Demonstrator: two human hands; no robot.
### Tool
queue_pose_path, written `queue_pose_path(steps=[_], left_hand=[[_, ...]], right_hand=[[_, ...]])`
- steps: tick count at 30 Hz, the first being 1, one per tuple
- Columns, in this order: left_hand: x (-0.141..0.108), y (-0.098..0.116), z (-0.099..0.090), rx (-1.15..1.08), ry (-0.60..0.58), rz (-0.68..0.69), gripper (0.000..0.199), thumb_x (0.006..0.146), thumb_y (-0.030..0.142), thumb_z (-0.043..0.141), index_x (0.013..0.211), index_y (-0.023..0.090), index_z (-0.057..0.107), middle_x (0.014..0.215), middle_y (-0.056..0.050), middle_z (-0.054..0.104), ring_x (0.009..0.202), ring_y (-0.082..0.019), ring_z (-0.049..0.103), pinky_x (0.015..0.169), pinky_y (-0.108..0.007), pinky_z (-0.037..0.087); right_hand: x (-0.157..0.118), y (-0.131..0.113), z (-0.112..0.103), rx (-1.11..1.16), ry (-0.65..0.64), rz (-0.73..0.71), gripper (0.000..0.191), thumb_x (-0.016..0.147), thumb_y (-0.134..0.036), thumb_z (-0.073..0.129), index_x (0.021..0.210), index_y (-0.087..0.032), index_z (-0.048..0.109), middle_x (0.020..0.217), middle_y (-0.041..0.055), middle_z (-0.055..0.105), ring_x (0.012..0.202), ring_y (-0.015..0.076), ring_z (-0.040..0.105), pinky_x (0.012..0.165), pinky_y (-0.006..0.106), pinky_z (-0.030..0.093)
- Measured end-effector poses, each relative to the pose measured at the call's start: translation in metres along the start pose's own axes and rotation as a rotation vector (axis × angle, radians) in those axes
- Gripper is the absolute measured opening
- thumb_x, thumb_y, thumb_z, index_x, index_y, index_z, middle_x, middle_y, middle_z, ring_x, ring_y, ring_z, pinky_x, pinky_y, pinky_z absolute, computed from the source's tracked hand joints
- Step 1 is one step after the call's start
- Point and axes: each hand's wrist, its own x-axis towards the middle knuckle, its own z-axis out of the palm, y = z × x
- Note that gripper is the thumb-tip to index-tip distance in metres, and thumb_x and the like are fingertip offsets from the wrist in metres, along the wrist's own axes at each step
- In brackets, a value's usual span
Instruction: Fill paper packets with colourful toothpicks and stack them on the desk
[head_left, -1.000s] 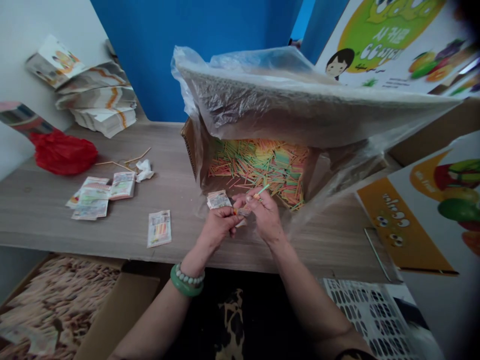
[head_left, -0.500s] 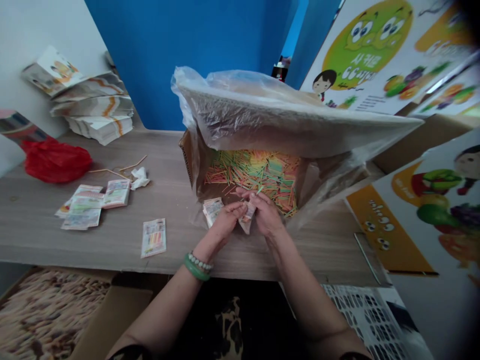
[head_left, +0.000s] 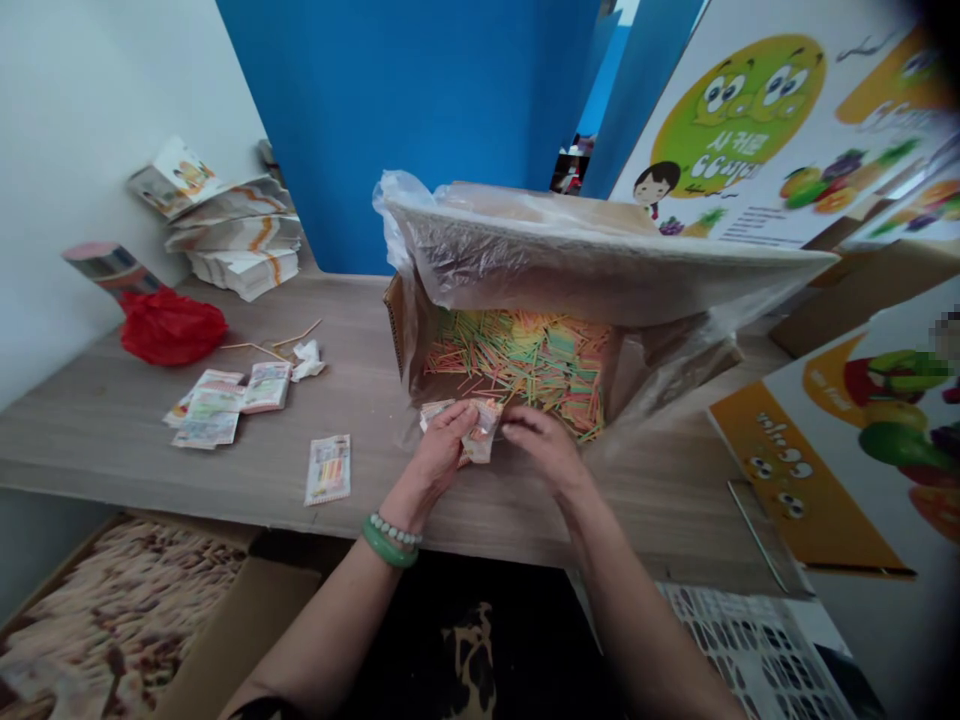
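Observation:
My left hand [head_left: 437, 455], with a green bangle and a beaded bracelet at its wrist, pinches a small printed clear packet [head_left: 484, 440] at the front of the box. Other packets [head_left: 431, 412] lie partly hidden behind that hand. Just to the right, my right hand [head_left: 551, 448] is apart from the packet, fingers loosely curved and apart, with nothing visible in them. Beyond both hands, the plastic-lined cardboard box [head_left: 394, 330] lies with its opening towards me. Inside are many thin coloured sticks [head_left: 517, 350], green, yellow, orange and pink.
On the table's left are a single packet [head_left: 328, 470], a packet pile [head_left: 210, 415], crumpled tissue [head_left: 307, 360], a red plastic bag [head_left: 172, 328] and stacked cartons [head_left: 240, 250]. Printed boxes [head_left: 847, 420] crowd the right. Below left, an open carton [head_left: 232, 630] holds many small pieces.
My right hand has let go of the packet and moved slightly right. The left hand keeps the packet, now turned flatter. The whole view has shifted a little.

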Motion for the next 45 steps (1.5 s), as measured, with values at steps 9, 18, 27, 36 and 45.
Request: queue_pose_path(steps=[9,18,27,36,45], left_hand=[[-0.044,0.000,-0.040,0.341,-0.013,0.115,0.036,0.070,0.044,0.083,0.088,0.014,0.077,0.085,-0.006,0.072,0.078,-0.016,0.061,0.076,-0.028,0.048],[-0.075,0.011,-0.068,0.252,0.119,0.022,0.035,0.063,0.037,0.086,0.090,0.015,0.077,0.086,-0.004,0.073,0.076,-0.015,0.063,0.077,-0.029,0.052],[-0.097,0.023,-0.076,0.355,0.326,0.182,0.017,0.067,0.031,0.081,0.080,0.020,0.081,0.083,-0.006,0.074,0.080,-0.017,0.065,0.078,-0.028,0.051],[-0.086,0.026,-0.122,0.628,0.616,0.311,0.029,0.070,0.044,0.076,0.065,0.017,0.070,0.081,-0.006,0.064,0.080,-0.019,0.058,0.074,-0.032,0.048],[-0.032,0.030,-0.209,1.285,0.473,0.498,0.029,0.079,0.042,0.056,0.071,0.019,0.072,0.091,-0.011,0.064,0.089,-0.026,0.059,0.087,-0.043,0.048]], right_hand=[[-0.028,0.000,0.054,0.203,-0.077,0.011,0.017,0.069,-0.036,0.069,0.066,-0.022,0.061,0.069,-0.0024,0.059,0.072,0.0152,0.051,0.072,0.029,0.041],[-0.048,0.014,0.090,-0.044,-0.298,-0.081,0.013,0.072,-0.032,0.061,0.064,-0.023,0.058,0.070,-0.0013,0.056,0.074,0.0174,0.051,0.073,0.030,0.039],[-0.057,0.017,0.121,-0.129,-0.358,-0.080,0.014,0.074,-0.031,0.056,0.063,-0.023,0.053,0.065,-0.0014,0.053,0.070,0.0172,0.048,0.069,0.029,0.035],[-0.044,0.006,0.102,-0.548,-0.181,-0.132,0.018,0.089,-0.029,0.046,0.085,-0.021,0.061,0.092,0.0060,0.066,0.089,0.0211,0.058,0.081,0.032,0.041],[0.003,0.008,0.100,-1.147,-0.021,0.149,0.028,0.090,-0.032,0.057,0.111,-0.015,0.061,0.112,0.0168,0.068,0.107,0.0286,0.062,0.086,0.037,0.043]])
